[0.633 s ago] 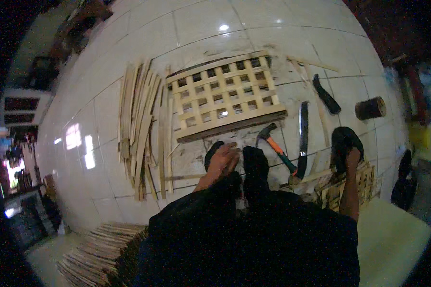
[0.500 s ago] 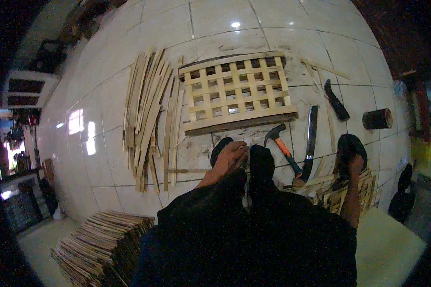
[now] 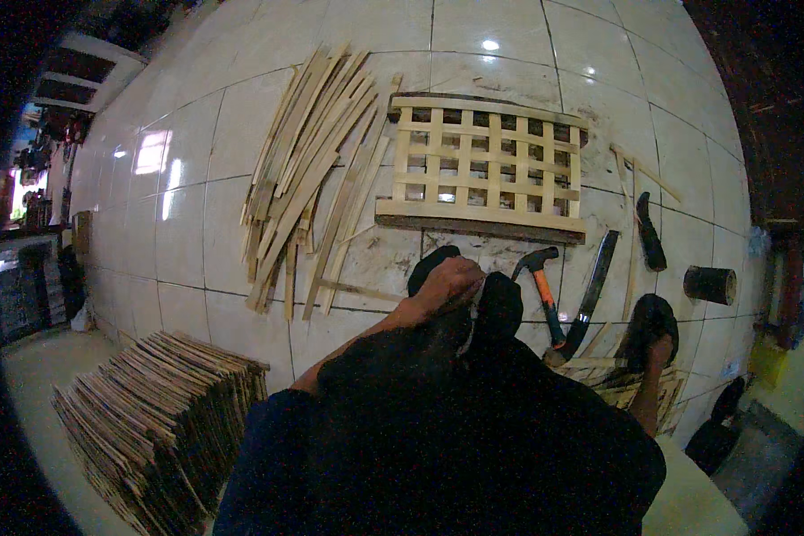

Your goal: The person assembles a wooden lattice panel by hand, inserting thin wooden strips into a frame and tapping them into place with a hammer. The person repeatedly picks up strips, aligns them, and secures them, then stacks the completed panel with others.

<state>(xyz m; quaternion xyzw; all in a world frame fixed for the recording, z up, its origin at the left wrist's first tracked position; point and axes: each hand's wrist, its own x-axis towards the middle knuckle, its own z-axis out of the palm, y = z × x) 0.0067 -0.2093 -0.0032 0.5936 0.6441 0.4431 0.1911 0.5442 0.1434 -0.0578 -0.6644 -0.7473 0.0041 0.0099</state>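
My left hand (image 3: 454, 279) is curled, knuckles up, among the dark shapes in front of my body; whatever its fingers hold is hidden. Off to the right, my right hand (image 3: 660, 349) closes on a dark, rounded, soft-looking thing (image 3: 648, 318) whose kind I cannot make out. Ahead of my left hand a woven lattice panel of pale strips (image 3: 494, 140) lies on the tiles, with dark bars along its near and far edges. Between my hands lie a claw hammer (image 3: 545, 284) with an orange and black handle and a long dark curved blade (image 3: 596, 288).
Loose pale strips (image 3: 305, 161) lie left of the panel. A large stack of thin slats (image 3: 165, 415) stands at the lower left. Towards the right are a dark curved piece (image 3: 649, 234), a short dark cylinder (image 3: 710, 285) and more latticework (image 3: 643, 390) below my right hand.
The view has turned, so the floor things appear shifted rightward and more of the slat stack shows. Both hands keep much the same places beside the dark things.
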